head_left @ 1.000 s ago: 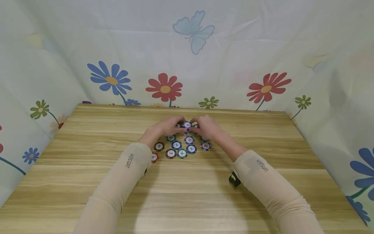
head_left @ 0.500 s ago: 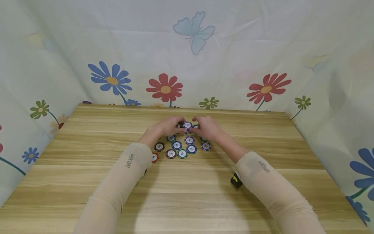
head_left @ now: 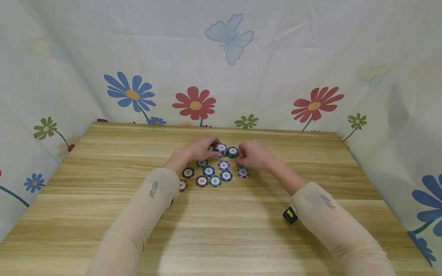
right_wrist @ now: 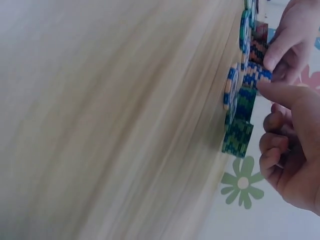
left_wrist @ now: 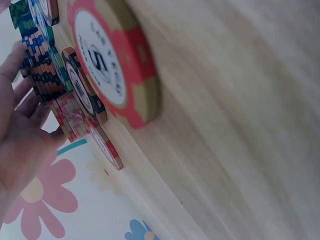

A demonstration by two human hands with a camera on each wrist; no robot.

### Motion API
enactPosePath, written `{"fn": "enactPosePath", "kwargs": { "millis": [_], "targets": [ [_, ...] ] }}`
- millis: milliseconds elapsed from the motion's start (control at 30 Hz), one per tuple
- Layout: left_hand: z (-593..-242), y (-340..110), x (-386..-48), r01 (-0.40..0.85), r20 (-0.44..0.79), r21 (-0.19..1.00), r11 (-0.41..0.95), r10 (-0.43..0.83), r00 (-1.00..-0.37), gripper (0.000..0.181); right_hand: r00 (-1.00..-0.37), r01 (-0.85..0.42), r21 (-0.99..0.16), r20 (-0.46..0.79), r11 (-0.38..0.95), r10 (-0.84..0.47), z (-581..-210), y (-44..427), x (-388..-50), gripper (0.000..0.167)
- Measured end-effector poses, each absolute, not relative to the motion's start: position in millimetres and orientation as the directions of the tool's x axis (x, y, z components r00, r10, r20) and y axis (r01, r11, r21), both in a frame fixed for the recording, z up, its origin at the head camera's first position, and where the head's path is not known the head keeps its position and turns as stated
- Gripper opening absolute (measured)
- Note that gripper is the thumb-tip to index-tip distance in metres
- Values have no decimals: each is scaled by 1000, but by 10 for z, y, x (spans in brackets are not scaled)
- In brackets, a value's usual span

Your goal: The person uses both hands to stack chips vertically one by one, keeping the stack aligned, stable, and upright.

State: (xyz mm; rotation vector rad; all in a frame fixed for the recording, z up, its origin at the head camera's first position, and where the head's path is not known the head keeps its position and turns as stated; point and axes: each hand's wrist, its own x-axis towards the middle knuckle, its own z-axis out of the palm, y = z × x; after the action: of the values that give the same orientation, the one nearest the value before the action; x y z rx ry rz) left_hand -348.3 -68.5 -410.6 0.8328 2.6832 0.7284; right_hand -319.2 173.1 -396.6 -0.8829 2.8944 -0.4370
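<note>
Head view: your sleeved forearms [head_left: 138, 218] angle inward over the table [head_left: 221, 226]. Loose chips [head_left: 208, 171] lie flat ahead of them. Beyond, toward the far edge and about midway between the side edges, your left hand [head_left: 197, 148] pinches the blue stack [head_left: 221, 147], thumb on its near side. Your right hand [head_left: 257, 154], fingers curled, grasping nothing visible, is right beside the green stack [head_left: 233, 151].

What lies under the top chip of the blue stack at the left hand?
More blue-edged chips. The left hand hides part of their sides; their faces are covered.
</note>
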Motion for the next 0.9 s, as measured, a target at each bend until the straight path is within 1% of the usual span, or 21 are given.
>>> {"fn": "enactPosePath", "kwargs": {
  "millis": [167,333,467,667,900],
  "targets": [
    [-4113,-686,-3484,458,-84,515,724,575,-814,43,-816,-534,-268,-86,802,-571,-3953,1840,-3148,41],
    [-4104,-684,-3480,458,-81,516,723,574,-815,41,-818,-495,-277,-171,824,-549,-3946,1904,-3100,42],
    [-4089,-681,-3471,457,-84,519,722,575,-814,40,-827,-467,-299,-186,832,-531,-3946,1951,-3079,39],
    [-4072,-676,-3452,463,-85,510,725,579,-811,41,-818,-476,-331,-175,815,-548,-3909,2025,-3029,36],
    [-4053,-673,-3427,464,-89,508,725,580,-810,41,-813,-468,-327,-204,821,-545,-3925,2071,-3019,32]
  ]
}}
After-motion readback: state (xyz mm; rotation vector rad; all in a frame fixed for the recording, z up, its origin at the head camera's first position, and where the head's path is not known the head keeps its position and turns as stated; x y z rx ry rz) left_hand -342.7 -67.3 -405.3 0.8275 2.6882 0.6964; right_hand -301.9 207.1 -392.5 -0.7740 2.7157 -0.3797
